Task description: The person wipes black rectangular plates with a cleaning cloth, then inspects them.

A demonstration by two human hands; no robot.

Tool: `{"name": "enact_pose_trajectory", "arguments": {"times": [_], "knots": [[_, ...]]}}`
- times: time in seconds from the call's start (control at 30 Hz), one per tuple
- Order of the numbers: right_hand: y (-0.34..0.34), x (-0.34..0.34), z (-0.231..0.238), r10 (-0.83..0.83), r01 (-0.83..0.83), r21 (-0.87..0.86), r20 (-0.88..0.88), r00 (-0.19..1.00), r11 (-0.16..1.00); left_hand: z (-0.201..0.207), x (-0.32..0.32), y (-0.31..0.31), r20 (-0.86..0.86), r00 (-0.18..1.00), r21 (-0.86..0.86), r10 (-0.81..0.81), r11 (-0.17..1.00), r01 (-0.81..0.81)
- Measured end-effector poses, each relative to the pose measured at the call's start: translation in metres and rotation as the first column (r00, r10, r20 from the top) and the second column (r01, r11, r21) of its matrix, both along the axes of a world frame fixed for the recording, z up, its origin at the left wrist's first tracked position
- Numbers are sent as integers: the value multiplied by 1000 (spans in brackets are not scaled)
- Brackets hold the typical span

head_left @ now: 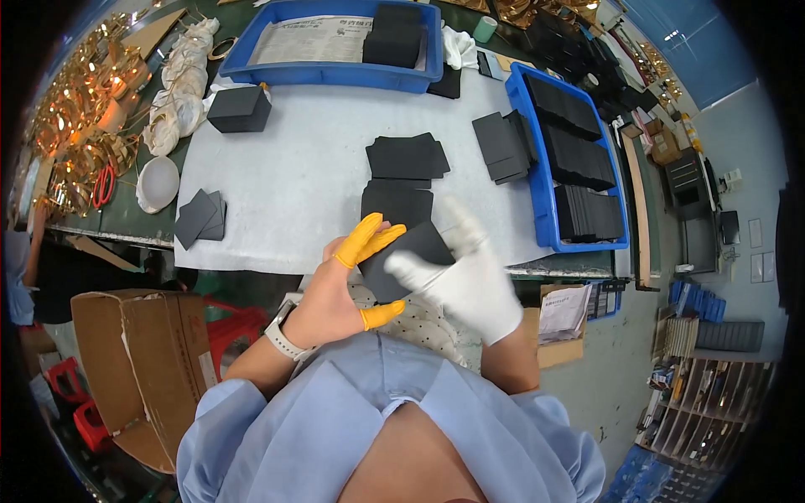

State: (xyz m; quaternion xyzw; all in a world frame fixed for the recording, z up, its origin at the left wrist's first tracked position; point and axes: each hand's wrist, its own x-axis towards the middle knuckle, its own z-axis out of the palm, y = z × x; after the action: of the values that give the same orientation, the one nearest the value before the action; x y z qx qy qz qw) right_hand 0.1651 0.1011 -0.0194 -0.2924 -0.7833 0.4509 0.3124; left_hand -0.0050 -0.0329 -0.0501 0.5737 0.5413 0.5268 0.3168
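Note:
A black rectangular card [401, 277] is tilted in front of me over the table's near edge. My left hand [340, 293], with yellow finger cots, holds it by the left side, its thumb at the lower corner and its fingertips at the upper edge. My right hand [474, 289] wears a white glove, its thumb and fingers apart across the card's right part; motion blurs the fingertips. Just beyond lie a stack of black cards [394, 201] and a fanned stack [409, 158]. Whether the held piece is one card or several, I cannot tell.
A blue tray [547, 210] with rows of black cards stands right; another blue tray [335, 77] is at the back. Black card piles lie at the left [201, 218], back left [239, 111] and right [501, 147]. A cardboard box [138, 369] sits below left.

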Motion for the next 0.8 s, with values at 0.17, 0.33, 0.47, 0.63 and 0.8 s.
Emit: {"name": "enact_pose_trajectory", "arguments": {"times": [0.17, 0.33, 0.47, 0.63, 0.8], "knots": [[27, 8, 0, -501, 138, -724, -314, 807, 676, -1, 0, -5, -18, 1000, -11, 18, 1000, -18], [5, -5, 20, -237, 217, -390, -2, 972, 895, 1, -3, -4, -23, 1000, -20, -13, 1000, 12], [-4, -15, 11, -1, 4, -351, 9, 1000, 936, 1, 2, -2, -21, 1000, -12, 20, 1000, -20], [1, -12, 27, -10, 115, -611, 172, 985, 783, 5, -12, -8, -419, 881, 111, 220, 975, -191], [19, -5, -1, -448, 367, -352, -183, 875, 861, 8, -12, -11, -396, 887, 90, 238, 971, -221]]}}
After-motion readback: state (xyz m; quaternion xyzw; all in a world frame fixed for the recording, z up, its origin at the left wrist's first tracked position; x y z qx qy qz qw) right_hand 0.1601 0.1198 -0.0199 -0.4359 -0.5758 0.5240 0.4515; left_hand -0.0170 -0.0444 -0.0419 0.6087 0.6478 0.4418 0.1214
